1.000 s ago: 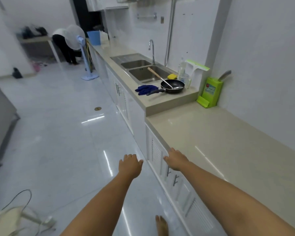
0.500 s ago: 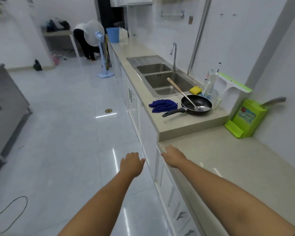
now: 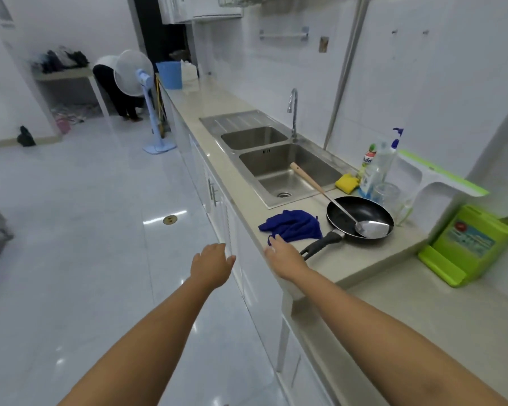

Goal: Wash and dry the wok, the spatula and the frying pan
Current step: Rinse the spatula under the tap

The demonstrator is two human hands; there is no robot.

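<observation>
A black frying pan [image 3: 353, 214] sits on the beige counter right of the double steel sink [image 3: 298, 168]. A metal spatula [image 3: 367, 228] with a wooden handle lies in the pan, its handle reaching out over the sink. A blue cloth [image 3: 294, 227] is crumpled beside the pan's black handle [image 3: 321, 243]. My right hand [image 3: 283, 254] hovers over the counter's front edge, fingers relaxed, just short of the pan handle and the cloth, holding nothing. My left hand [image 3: 211, 265] floats over the floor beside the cabinets, fingers relaxed and empty. No wok is visible.
A yellow sponge [image 3: 346, 182], soap bottles [image 3: 377, 167] and a glass [image 3: 389, 197] stand behind the pan. A green cutting-board stand [image 3: 469, 247] is on the lower counter. A faucet [image 3: 293, 112], a blue bucket [image 3: 168, 74], a standing fan [image 3: 135, 74] and a bending person [image 3: 112, 86] are farther away.
I have moved closer to the sink end of the counter. Both hands have come forward; my right hand now reaches the raised counter beside the pan handle and the cloth.
</observation>
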